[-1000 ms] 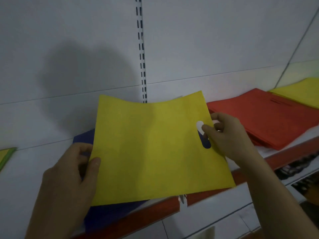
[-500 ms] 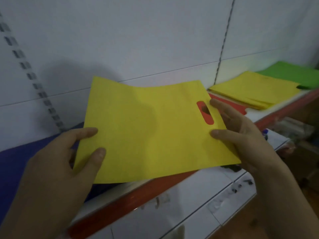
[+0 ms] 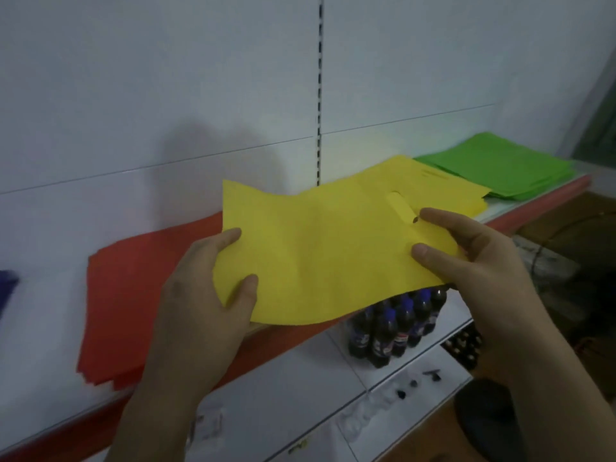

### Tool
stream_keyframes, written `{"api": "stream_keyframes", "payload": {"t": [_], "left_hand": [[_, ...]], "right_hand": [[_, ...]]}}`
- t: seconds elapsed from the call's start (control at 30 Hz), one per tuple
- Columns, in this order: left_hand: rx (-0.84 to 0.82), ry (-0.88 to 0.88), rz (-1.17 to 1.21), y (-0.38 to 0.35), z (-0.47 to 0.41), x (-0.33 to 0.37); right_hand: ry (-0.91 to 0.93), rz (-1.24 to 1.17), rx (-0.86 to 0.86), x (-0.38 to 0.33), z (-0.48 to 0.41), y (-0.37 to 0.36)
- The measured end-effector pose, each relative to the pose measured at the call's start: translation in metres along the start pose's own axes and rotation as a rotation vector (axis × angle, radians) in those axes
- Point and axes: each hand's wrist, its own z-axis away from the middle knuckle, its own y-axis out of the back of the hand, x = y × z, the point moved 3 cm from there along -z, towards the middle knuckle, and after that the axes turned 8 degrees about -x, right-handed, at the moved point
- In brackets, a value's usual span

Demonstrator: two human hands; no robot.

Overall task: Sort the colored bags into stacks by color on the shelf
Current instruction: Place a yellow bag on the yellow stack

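I hold a flat yellow bag point(image 3: 320, 248) with an oval handle cutout in the air in front of the shelf. My left hand point(image 3: 206, 305) pinches its left edge, thumb on top. My right hand point(image 3: 473, 258) pinches its right edge beside the cutout. Behind the held bag lies the yellow stack point(image 3: 443, 185) on the shelf, partly covered by it. A red stack point(image 3: 133, 301) lies to the left, a green stack point(image 3: 500, 165) at the far right, and a corner of a blue stack point(image 3: 6, 281) shows at the left edge.
The shelf has a red front edge point(image 3: 540, 208) and a white back wall with a slotted upright point(image 3: 319, 95). On the lower shelf stands a pack of dark bottles with blue caps point(image 3: 400, 325). A dark round object point(image 3: 483, 418) sits at the lower right.
The view has swung right along the shelf. Both hands carried the yellow bag from above the blue stack, past the red one, to in front of the yellow stack.
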Motion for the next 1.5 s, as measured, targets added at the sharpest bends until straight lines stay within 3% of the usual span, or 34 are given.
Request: {"api": "stream_keyframes", "payload": {"t": [0.27, 0.4, 0.5, 0.7, 0.93, 1.03, 1.17, 1.5], "left_hand": [[-0.023, 0.016, -0.021, -0.094, -0.065, 0.023], [-0.129, 0.065, -0.047, -0.128, -0.097, 0.037], [-0.215, 0.085, -0.208, -0.147, -0.119, 0.044], [-0.262, 0.238, -0.428, -0.189, -0.135, 0.054], [-0.154, 0.433, -0.584, -0.237, -0.124, 0.068], [-0.139, 0.454, -0.618, -0.252, -0.121, 0.076], [-0.163, 0.395, -0.649, -0.256, -0.119, 0.083], [-0.049, 0.474, -0.855, -0.181, -0.082, 0.112]], "right_hand": [[0.006, 0.113, 0.061, 0.047, -0.085, 0.072], [-0.011, 0.230, 0.105, 0.065, -0.133, 0.107], [0.002, 0.265, 0.127, 0.075, -0.166, 0.127], [0.025, 0.666, 0.114, 0.105, -0.214, 0.139], [0.062, 0.920, -0.163, 0.128, -0.254, 0.166], [0.135, 0.934, -0.288, 0.132, -0.258, 0.176], [0.297, 0.817, -0.294, 0.122, -0.268, 0.181], [0.540, 0.767, -0.759, 0.080, -0.238, 0.079]]}}
